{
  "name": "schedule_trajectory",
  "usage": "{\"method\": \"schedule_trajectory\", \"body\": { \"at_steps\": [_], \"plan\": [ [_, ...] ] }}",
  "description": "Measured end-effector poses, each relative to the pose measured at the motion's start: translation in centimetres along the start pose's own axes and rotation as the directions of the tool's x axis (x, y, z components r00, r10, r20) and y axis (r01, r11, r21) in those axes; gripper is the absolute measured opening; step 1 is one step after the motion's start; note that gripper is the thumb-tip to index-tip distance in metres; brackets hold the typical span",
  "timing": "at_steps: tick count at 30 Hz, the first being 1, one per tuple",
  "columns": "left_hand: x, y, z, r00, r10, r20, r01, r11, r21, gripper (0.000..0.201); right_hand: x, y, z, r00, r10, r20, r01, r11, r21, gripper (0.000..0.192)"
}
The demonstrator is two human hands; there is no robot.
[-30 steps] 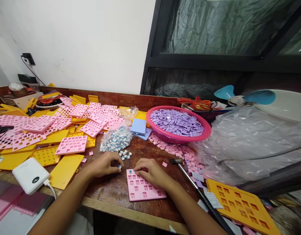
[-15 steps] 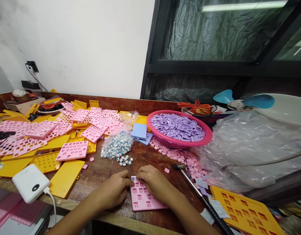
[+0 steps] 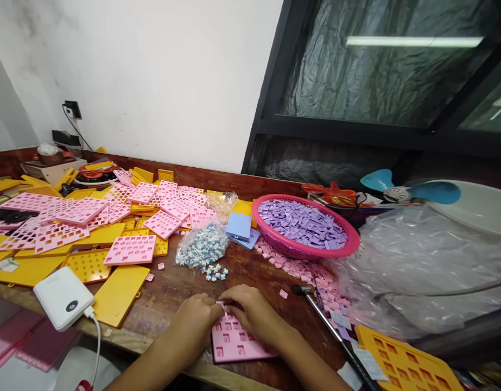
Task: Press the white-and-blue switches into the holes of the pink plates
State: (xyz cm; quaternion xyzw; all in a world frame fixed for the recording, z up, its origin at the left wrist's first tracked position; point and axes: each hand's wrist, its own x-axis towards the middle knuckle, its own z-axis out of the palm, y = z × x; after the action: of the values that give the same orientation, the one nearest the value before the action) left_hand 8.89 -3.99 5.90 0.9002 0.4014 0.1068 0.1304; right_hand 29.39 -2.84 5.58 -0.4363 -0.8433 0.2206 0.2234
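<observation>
A pink plastic board (image 3: pixel 234 353) with rows of square sockets lies flat at the table's front edge. My left hand (image 3: pixel 197 326) is closed against its upper left corner, with the fingertips curled on the edge. From the right, my right hand (image 3: pixel 252 312) reaches over the board with bent fingers pressed together at the same corner. The fingers cover that corner, so whatever they pinch is hidden. Just beyond my hands is a small loose heap of white and blue switches (image 3: pixel 214 272), beside a clear bag full of the same switches (image 3: pixel 203 245).
Pink grid plates (image 3: pixel 130 250) and yellow panels (image 3: pixel 120 293) crowd the left. A white power bank (image 3: pixel 63 298) sits at the front edge. Behind stands a pink basket (image 3: pixel 354 245) of purple pieces. A hammer (image 3: pixel 327 320), plastic bags (image 3: pixel 413 260) and a yellow panel (image 3: pixel 408 361) are right.
The view has tilted and shifted a little. Both hands have come together over the board's upper left corner, covering the blue switch seen there before.
</observation>
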Motion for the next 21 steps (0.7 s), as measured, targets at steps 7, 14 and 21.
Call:
{"method": "schedule_trajectory", "body": {
  "at_steps": [7,14,21],
  "plan": [
    [-0.7,0.0,-1.5,0.995,-0.047,0.090,0.043,0.998,0.042,0.013,3.2,0.5,-1.0,0.991,0.099,-0.088,-0.083,0.981,0.178,0.011],
    [-0.5,-0.6,-0.4,0.999,-0.047,0.025,0.048,0.998,-0.049,0.021,4.6,2.9,1.1,0.959,0.188,-0.214,-0.207,0.976,-0.069,0.008],
    [-0.4,-1.1,0.2,0.997,-0.083,-0.007,0.083,0.997,0.004,0.015,3.6,3.3,0.4,0.958,0.165,-0.236,-0.168,0.986,0.006,0.008]
  ]
}}
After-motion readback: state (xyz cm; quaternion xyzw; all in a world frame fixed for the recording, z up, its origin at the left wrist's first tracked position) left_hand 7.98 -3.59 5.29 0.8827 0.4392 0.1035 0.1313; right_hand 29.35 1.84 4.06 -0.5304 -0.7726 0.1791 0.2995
